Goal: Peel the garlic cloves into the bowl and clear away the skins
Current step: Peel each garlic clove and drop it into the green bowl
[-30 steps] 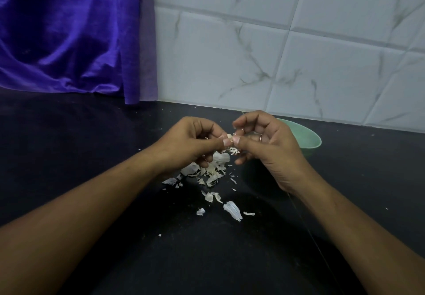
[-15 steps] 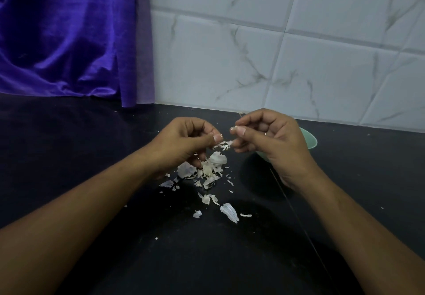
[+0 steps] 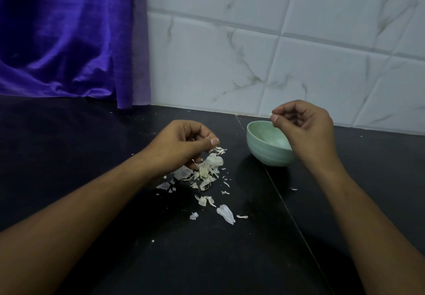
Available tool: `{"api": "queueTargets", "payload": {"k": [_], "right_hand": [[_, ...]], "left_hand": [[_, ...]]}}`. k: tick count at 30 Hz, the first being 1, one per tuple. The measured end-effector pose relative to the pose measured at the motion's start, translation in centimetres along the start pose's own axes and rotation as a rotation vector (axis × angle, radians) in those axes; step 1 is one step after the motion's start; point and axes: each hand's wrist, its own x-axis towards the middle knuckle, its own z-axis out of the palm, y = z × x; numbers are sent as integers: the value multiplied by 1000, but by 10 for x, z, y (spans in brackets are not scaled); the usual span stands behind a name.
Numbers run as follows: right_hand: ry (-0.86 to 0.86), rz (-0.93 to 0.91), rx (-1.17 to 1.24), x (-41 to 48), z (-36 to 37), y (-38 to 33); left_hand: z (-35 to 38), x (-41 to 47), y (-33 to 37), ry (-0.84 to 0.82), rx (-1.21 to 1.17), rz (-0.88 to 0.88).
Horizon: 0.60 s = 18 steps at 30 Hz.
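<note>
Two pinched grips: right hand [image 3: 305, 129], pale speck [image 3: 271, 115] (clove? unclear) over bowl [image 3: 264, 152]; left hand [image 3: 184, 142], skin flake [image 3: 207, 137].

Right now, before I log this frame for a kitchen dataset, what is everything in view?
bowl: one, pale green, on the counter below the right hand
garlic skins: scattered heap, too many to count, white, on the counter left of the bowl
counter: one, black, across the foreground
cloth: one, purple, hanging back left
wall tiles: several, white with grey veins, behind the counter
small pale piece: one, whitish, pinched above the bowl; clove or skin, cannot tell
left hand: one, over the heap, pinching bits of skin
right hand: one, above the bowl, pinching the pale piece
</note>
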Motion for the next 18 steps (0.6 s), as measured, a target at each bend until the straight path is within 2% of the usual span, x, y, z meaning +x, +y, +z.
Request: {"api": "queueTargets", "payload": {"k": [4,12,15,18], "right_hand": [[29,38,-157,5,-7,11],[60,147,-211,12,-15,24],[14,209,-277,13,-18,34],[23,200,-306,12,-17,34]], "left_hand": [[0,0,0,-1,12,7],[-1,0,-1,-2,21,10],[0,1,0,2,24,10],[0,1,0,0,25,10]]}}
